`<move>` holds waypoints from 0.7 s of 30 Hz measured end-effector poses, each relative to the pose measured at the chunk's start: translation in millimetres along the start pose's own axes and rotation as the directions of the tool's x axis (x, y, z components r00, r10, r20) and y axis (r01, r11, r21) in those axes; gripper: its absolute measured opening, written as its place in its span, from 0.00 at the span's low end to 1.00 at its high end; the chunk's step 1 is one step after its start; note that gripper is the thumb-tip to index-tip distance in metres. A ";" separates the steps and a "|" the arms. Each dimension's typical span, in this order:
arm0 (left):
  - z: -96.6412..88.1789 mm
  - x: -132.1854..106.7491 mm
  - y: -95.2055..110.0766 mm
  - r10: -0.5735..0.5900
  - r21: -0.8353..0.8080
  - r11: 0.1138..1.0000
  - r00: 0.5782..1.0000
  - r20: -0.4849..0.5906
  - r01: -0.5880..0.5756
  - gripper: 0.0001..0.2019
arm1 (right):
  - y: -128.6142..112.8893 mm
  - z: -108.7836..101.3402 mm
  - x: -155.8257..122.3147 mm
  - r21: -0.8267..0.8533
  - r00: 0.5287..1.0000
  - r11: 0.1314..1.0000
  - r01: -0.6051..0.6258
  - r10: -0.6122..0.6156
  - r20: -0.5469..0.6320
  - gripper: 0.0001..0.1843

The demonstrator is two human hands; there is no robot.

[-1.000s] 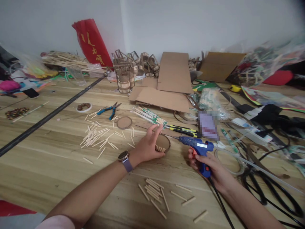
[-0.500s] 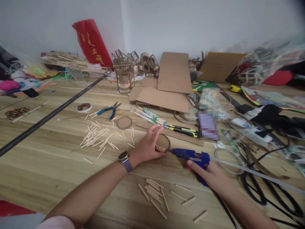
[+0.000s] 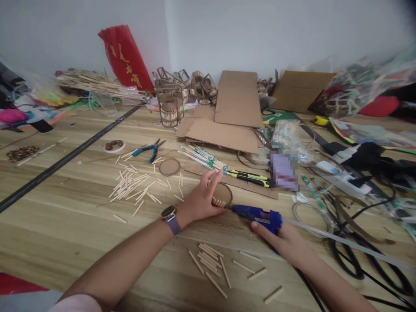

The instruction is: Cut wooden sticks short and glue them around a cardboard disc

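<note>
My left hand (image 3: pixel 205 197) is curled around the near-left edge of a round cardboard disc (image 3: pixel 225 193), thumb low and fingers over it. A row of short wooden sticks (image 3: pixel 219 203) stands along the disc's near edge, partly hidden by the hand. In my right hand (image 3: pixel 276 238) is a blue hot glue gun (image 3: pixel 260 216), gripped by its handle. Its nozzle points left, close to the disc's near-right edge, and a clear glue stick (image 3: pixel 312 228) sticks out of its back. Loose short sticks (image 3: pixel 208 258) lie on the table nearer to me.
Another small cardboard disc (image 3: pixel 169 167), blue-handled pliers (image 3: pixel 149 151) and scattered sticks (image 3: pixel 128 185) lie to the left. Yellow-black cutters (image 3: pixel 248 177) sit behind my hands. Scissors (image 3: pixel 370 260) and cables occupy the right. Flat cardboard (image 3: pixel 221 135) and small stick baskets (image 3: pixel 169 115) stand farther back.
My right hand has shifted the glue gun slightly left and down, with its nozzle still by the disc's edge. My left hand has stayed in place.
</note>
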State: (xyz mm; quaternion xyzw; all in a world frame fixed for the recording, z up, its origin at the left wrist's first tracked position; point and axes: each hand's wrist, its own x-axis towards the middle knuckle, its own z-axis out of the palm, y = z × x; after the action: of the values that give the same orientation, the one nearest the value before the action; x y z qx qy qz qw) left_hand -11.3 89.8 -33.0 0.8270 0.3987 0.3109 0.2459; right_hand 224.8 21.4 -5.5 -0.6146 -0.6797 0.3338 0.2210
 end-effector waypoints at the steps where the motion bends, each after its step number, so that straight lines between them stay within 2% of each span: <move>1: 0.3 -0.1 -0.3 0.004 -0.002 1.000 1.000 0.000 -0.004 0.58 | 0.0 0.2 -0.3 -0.007 1.000 1.000 -0.004 0.004 0.006 0.23; 7: 0.3 0.0 -0.5 0.007 -0.007 1.000 1.000 0.004 -0.007 0.57 | 2.6 2.5 -0.9 -0.035 0.999 0.999 -0.035 0.036 0.022 0.24; 21: 0.0 -0.3 -0.8 0.007 -0.021 1.000 1.000 0.003 -0.007 0.57 | 0.0 2.7 -0.8 -0.097 0.999 0.994 0.041 -0.039 0.020 0.23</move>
State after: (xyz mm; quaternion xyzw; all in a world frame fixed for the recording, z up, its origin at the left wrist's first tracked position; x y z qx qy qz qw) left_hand -11.8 90.0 -33.6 0.8263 0.3920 0.3147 0.2540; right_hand 223.0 20.2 -7.3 -0.6080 -0.7092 0.3014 0.1911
